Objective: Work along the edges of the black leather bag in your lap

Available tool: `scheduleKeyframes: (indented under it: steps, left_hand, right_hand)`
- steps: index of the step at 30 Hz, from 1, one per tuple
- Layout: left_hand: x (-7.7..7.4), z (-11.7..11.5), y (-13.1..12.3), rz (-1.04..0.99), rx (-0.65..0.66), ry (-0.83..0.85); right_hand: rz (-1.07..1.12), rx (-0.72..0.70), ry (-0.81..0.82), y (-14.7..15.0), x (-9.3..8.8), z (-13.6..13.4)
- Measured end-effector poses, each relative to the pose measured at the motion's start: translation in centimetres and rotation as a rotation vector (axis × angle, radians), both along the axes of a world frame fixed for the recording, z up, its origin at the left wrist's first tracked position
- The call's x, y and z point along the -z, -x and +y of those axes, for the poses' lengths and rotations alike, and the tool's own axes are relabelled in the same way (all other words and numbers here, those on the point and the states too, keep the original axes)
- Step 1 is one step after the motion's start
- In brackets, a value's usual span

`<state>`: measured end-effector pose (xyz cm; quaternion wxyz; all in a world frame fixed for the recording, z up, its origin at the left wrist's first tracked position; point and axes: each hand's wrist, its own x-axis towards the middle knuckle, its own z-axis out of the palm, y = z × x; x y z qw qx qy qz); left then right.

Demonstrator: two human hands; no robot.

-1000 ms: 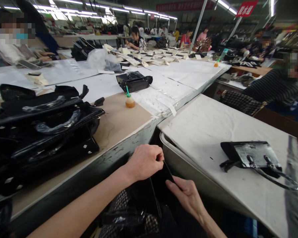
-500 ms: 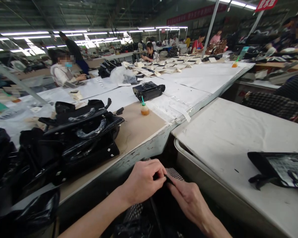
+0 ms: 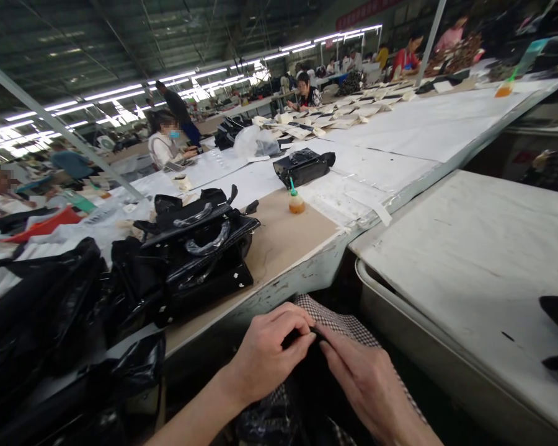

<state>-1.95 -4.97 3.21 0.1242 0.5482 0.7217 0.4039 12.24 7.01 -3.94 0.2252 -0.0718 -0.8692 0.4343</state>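
My left hand (image 3: 272, 350) is closed in a pinch, thumb against bent fingers, on the edge of a black piece (image 3: 314, 378) low in front of me. Right beside it, my right hand (image 3: 365, 378) grips the same edge between thumb and fingers, the fingertips of both hands nearly meeting. The black piece hangs dark below the hands, and its full shape cannot be made out. Black-and-white checked cloth (image 3: 341, 321) shows behind and under the hands. Something black and shiny, perhaps in plastic, lies lower down between my forearms.
Black handbags (image 3: 204, 238) with plastic-wrapped handles are piled on the left bench. A small bottle of amber liquid (image 3: 296, 203) and another black handbag (image 3: 302, 166) stand beyond. At right is a white-topped table (image 3: 469, 272) with a rounded edge. Several people work farther back.
The view has swung left, so the bench and bags sit farther right. Both hands keep hold of the black edge; the right hand is turned flatter and more checked cloth shows.
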Motion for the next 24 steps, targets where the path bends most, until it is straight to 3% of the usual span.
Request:
scheduleKeyframes:
  steps: [10, 15, 19, 21, 24]
  left_hand:
    - [0.4, -0.7, -0.6, -0.107, -0.124, 0.016]
    - [-0.9, -1.8, -0.2, -0.207, -0.201, 0.168]
    - [-1.8, -3.2, -0.1, -0.133, -0.289, 0.277]
    - [-1.7, -3.7, -0.1, -0.104, -0.328, 0.275]
    - [-1.1, -4.0, -0.1, -0.104, -0.286, 0.204]
  right_hand:
    - [0.158, 0.008, -0.152, 0.0, 0.3, -1.1]
    - [0.007, -0.040, -0.019, -0.1, 1.0, -0.7]
    - [-0.076, -0.071, 0.149, 0.5, 1.0, 0.0]
    - [-0.095, -0.091, 0.205, 0.9, 0.6, 0.0]
    - [-0.089, -0.060, 0.251, 1.7, -0.1, -0.3]
